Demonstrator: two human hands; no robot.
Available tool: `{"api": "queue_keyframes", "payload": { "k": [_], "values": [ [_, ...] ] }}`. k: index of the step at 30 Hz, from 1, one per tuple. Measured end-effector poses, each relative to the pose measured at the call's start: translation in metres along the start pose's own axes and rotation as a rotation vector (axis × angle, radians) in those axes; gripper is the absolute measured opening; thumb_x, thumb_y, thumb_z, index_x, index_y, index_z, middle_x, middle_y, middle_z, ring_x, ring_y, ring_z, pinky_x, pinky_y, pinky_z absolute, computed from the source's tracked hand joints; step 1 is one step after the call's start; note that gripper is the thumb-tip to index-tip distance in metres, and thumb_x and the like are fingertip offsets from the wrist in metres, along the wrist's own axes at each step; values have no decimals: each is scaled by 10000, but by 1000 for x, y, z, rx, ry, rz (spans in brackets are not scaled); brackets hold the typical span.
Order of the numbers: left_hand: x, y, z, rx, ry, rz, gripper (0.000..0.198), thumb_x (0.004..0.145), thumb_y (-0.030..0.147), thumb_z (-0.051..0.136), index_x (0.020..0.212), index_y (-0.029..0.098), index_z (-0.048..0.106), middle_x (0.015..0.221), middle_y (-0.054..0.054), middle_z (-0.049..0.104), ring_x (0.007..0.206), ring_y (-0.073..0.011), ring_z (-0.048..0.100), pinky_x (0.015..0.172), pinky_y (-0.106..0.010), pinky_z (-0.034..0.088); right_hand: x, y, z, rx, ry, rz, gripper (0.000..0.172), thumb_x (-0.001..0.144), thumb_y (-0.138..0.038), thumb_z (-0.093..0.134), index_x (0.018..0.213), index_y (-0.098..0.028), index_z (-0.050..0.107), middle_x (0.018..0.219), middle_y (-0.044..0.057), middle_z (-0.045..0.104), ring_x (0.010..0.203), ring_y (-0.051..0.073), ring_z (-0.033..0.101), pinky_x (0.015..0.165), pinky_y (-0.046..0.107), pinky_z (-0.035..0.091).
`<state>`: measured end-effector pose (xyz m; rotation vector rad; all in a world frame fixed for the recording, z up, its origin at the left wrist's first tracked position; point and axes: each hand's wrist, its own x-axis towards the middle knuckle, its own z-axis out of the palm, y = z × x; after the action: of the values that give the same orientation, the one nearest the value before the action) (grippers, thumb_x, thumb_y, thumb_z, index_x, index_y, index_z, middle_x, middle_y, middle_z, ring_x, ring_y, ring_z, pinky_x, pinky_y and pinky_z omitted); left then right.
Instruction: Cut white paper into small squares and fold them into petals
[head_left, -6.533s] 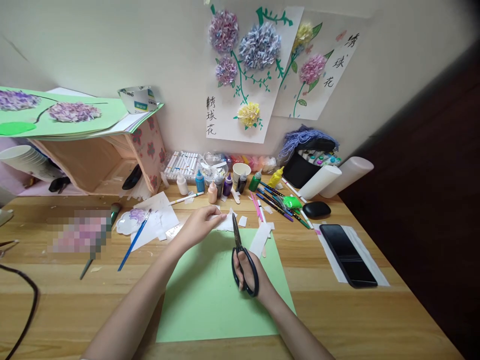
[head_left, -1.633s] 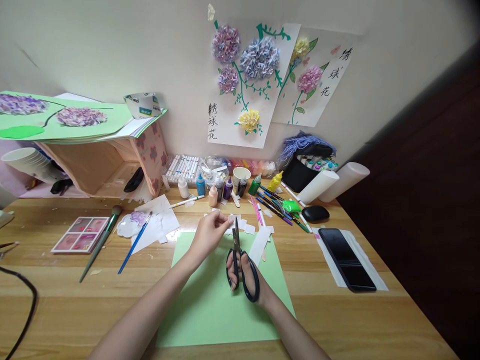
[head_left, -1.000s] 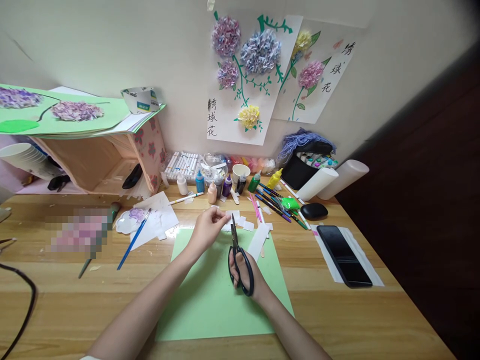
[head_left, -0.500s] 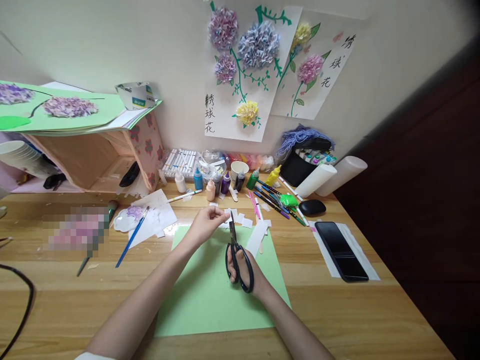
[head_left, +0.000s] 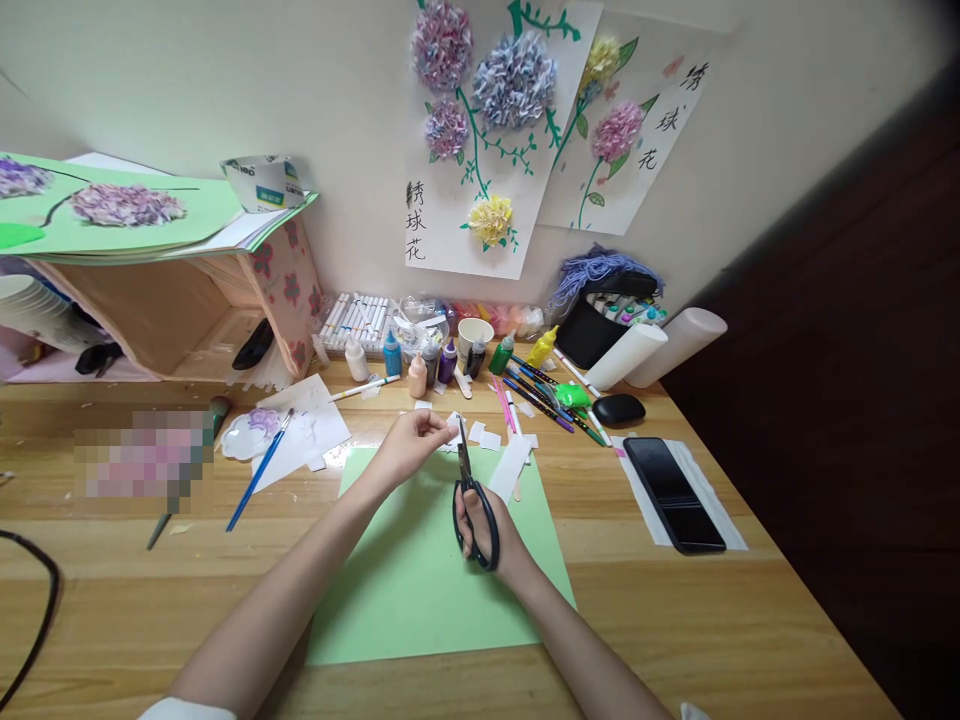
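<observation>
My left hand [head_left: 409, 447] pinches a small white paper piece [head_left: 452, 427] above the far edge of a light green sheet [head_left: 420, 590] on the wooden table. My right hand [head_left: 491, 530] has its fingers through the handles of black scissors [head_left: 469, 490], blades pointing away and closed against the paper piece. Several small white paper squares [head_left: 484, 438] lie just beyond the blades, and a white paper strip [head_left: 508, 468] rests to the right of them.
Paint bottles [head_left: 420, 365], a paper cup [head_left: 475, 335] and a marker set [head_left: 352, 320] line the wall. Coloured pens [head_left: 544, 395], a black phone [head_left: 671, 480] and paper rolls [head_left: 664, 345] lie right. A paintbrush [head_left: 259, 470], palette [head_left: 244, 435] and shelf box [head_left: 187, 310] sit left.
The scissor blades have closed on the paper piece, and more cut white squares have gathered beyond them. Both hands stay in place; the view has shifted slightly.
</observation>
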<state>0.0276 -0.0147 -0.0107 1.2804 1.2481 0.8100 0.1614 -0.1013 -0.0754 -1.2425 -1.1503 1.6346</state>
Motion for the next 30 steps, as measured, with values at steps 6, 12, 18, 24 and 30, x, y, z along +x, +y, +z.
{"api": "queue_keyframes", "payload": {
  "k": [6,12,18,24,30],
  "values": [
    [8,-11,-30,465,187,99,216,732,361,600,665,159,568,641,-36,624,627,-185,582,578,-272,393,5,-11,3,272,-169,227,778,495,-939,193,619,-201,405,330,-85,364,245,78,363,284,214,377],
    [5,-15,-7,781,269,198,185,781,153,512,951,142,583,1017,-123,592,984,-253,547,819,-352,416,6,-37,-21,547,14,5,755,541,-922,235,625,-196,423,350,-88,346,271,70,343,321,221,397],
    [8,-9,85,853,-63,222,167,819,245,510,941,142,558,975,-117,606,952,-240,555,799,-327,424,4,-60,-66,579,216,-248,704,598,-889,278,611,-199,418,381,-72,354,326,90,394,350,235,431],
    [11,-12,111,822,-58,104,167,788,137,465,944,106,517,875,-154,634,820,-248,587,676,-321,406,6,-61,-73,544,260,-264,705,627,-883,197,620,-208,401,396,-70,339,340,106,419,348,244,431],
    [12,-2,73,641,-163,124,209,803,312,489,742,133,578,768,-68,641,744,-197,569,648,-274,399,11,-54,-69,437,204,-250,717,581,-903,264,628,-205,420,378,-61,386,322,111,428,356,261,440]
  ]
}}
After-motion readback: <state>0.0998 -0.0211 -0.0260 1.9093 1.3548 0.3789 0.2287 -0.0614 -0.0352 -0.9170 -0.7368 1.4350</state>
